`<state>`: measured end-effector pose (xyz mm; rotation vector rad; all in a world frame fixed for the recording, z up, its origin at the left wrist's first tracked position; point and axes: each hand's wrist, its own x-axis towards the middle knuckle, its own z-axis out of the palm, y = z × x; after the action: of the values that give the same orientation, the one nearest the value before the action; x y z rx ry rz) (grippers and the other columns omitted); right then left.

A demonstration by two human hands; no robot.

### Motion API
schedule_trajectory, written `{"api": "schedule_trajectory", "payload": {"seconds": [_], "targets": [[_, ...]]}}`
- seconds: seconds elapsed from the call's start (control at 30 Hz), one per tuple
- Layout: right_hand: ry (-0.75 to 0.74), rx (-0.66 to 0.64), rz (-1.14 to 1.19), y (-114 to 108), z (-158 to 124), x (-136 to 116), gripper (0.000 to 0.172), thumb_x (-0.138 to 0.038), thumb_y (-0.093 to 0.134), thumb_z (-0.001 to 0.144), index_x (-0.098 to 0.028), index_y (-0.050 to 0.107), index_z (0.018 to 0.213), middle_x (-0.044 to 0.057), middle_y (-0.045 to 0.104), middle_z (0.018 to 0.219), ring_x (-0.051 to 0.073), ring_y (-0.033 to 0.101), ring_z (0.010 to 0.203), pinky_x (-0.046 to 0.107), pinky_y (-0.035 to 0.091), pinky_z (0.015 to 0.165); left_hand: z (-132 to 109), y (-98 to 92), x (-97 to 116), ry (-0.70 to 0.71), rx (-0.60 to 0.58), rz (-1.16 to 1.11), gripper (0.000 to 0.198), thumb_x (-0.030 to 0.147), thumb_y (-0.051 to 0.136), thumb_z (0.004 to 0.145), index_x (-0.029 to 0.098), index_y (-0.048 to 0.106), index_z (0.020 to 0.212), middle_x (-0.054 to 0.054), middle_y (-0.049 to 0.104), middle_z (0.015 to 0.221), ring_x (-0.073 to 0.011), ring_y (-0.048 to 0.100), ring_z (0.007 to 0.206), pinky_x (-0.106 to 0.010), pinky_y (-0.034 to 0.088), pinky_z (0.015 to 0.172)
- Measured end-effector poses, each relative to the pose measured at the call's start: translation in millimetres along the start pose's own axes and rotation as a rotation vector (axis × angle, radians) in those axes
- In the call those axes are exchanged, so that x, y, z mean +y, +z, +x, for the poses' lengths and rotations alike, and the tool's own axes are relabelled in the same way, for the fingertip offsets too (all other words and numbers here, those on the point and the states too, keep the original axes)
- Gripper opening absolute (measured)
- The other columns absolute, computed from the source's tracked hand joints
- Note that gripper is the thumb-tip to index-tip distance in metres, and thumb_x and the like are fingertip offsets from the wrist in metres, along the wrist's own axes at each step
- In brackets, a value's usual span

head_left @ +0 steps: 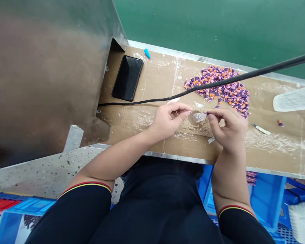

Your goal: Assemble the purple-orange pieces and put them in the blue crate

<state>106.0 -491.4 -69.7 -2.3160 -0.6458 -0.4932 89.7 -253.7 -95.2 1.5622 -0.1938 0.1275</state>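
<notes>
My left hand [169,120] lies on the cardboard-covered bench [152,125], its fingertips almost touching a small clear plastic bottle-shaped piece [199,117]. Whether those fingers hold anything thin, I cannot tell. My right hand [228,128] pinches a tiny purple piece [207,113] at its fingertips, right beside the clear piece. Behind both hands spreads a heap of small purple and orange pieces [218,89]. One loose piece [280,123] lies off to the right, near a white-handled craft knife [261,129].
A black cable [218,83] crosses above the hands and heap. A black phone [127,78] and a blue cone [147,53] lie at the far left. A steel housing [45,74] rises left, a paper sheet [295,98] lies right, and blue crates [266,200] stand below.
</notes>
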Motion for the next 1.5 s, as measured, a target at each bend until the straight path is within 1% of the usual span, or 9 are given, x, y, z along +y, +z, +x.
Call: {"api": "schedule_trajectory", "payload": {"seconds": [0.1, 0.23, 0.37, 0.57, 0.77, 0.93, 1.13, 1.37, 1.5], "targets": [[0.042, 0.124, 0.031, 1.3, -2.2, 4.0, 0.01, -0.032, 0.076, 0.103, -0.028, 0.084, 0.106, 0.005, 0.085, 0.097, 0.021, 0.075, 0.076, 0.038, 0.063, 0.071, 0.0, 0.7, 4.9, -0.179, -0.055, -0.232, 0.026, 0.041, 0.089, 0.092, 0.017, 0.086, 0.102, -0.01, 0.086, 0.1, -0.0182, 0.079, 0.089, -0.033, 0.065, 0.087], [0.176, 0.156, 0.109, 0.5, -6.5, 0.0, 0.012, -0.035, 0.076, 0.103, -0.028, 0.083, 0.108, 0.004, 0.083, 0.097, 0.021, 0.077, 0.08, 0.039, 0.065, 0.074, -1.8, 2.0, 12.6, -0.215, -0.063, -0.305, 0.029, 0.044, 0.094, 0.088, 0.018, 0.088, 0.099, -0.012, 0.087, 0.109, -0.0211, 0.082, 0.103, -0.04, 0.067, 0.106], [0.234, 0.18, 0.323, 1.9, -9.7, -28.8, 0.009, -0.027, 0.078, 0.103, -0.027, 0.082, 0.111, 0.003, 0.083, 0.099, 0.02, 0.082, 0.082, 0.033, 0.068, 0.067, -4.9, 4.8, 15.5, -0.225, -0.027, -0.32, 0.037, 0.045, 0.098, 0.084, 0.017, 0.088, 0.106, -0.012, 0.087, 0.106, -0.0202, 0.084, 0.097, -0.036, 0.07, 0.097], [0.337, 0.359, 0.559, 30.3, -18.6, -79.8, 0.005, -0.027, 0.079, 0.106, -0.027, 0.082, 0.11, -0.001, 0.085, 0.095, 0.016, 0.084, 0.075, 0.027, 0.072, 0.063, -12.9, 9.8, 9.1, -0.109, 0.0, -0.311, 0.033, 0.042, 0.092, 0.092, 0.018, 0.088, 0.114, -0.012, 0.088, 0.114, -0.02, 0.086, 0.101, -0.031, 0.072, 0.096], [0.381, 0.454, 0.586, 44.7, -26.2, -86.9, 0.006, -0.028, 0.081, 0.105, -0.027, 0.083, 0.111, 0.001, 0.086, 0.096, 0.019, 0.087, 0.086, 0.026, 0.073, 0.066, -19.4, 10.7, 4.4, 0.081, -0.006, -0.095, 0.017, 0.034, 0.083, 0.099, 0.023, 0.089, 0.11, -0.008, 0.088, 0.109, -0.02, 0.086, 0.095, -0.031, 0.073, 0.087], [0.37, 0.487, 0.543, 46.7, -27.5, -84.3, 0.01, -0.027, 0.078, 0.107, -0.027, 0.084, 0.115, 0.002, 0.088, 0.1, 0.019, 0.088, 0.09, 0.029, 0.075, 0.075, -16.2, 8.6, 13.8, -0.198, -0.056, -0.291, 0.03, 0.05, 0.089, 0.095, 0.024, 0.091, 0.11, -0.009, 0.088, 0.111, -0.0209, 0.085, 0.099, -0.035, 0.072, 0.095], [0.246, 0.506, 0.385, 54.7, -32.9, -82.9, 0.017, -0.021, 0.081, 0.102, -0.027, 0.085, 0.118, 0.004, 0.089, 0.108, 0.022, 0.087, 0.098, 0.036, 0.074, 0.086, -11.0, 8.3, 24.1, -0.512, -0.076, -0.661, 0.037, 0.048, 0.108, 0.071, 0.025, 0.091, 0.094, -0.006, 0.088, 0.098, -0.0126, 0.082, 0.083, -0.024, 0.069, 0.088], [0.127, 0.478, 0.273, 52.3, -32.7, -80.7, 0.027, -0.012, 0.08, 0.101, -0.03, 0.084, 0.121, 0.003, 0.089, 0.112, 0.022, 0.087, 0.1, 0.038, 0.073, 0.089, -10.2, 9.3, 31.9, -0.563, -0.064, -0.705, 0.035, 0.044, 0.112, 0.063, 0.025, 0.089, 0.081, -0.004, 0.087, 0.089, -0.0092, 0.08, 0.077, -0.019, 0.067, 0.082], [0.103, 0.484, 0.261, 52.0, -31.3, -81.6, 0.033, -0.01, 0.081, 0.099, -0.031, 0.083, 0.125, 0.002, 0.089, 0.113, 0.022, 0.087, 0.101, 0.038, 0.073, 0.092, -11.5, 10.7, 33.2, -0.55, -0.049, -0.68, 0.038, 0.048, 0.112, 0.062, 0.024, 0.089, 0.081, -0.005, 0.087, 0.089, -0.0118, 0.08, 0.079, -0.023, 0.069, 0.085]]}}
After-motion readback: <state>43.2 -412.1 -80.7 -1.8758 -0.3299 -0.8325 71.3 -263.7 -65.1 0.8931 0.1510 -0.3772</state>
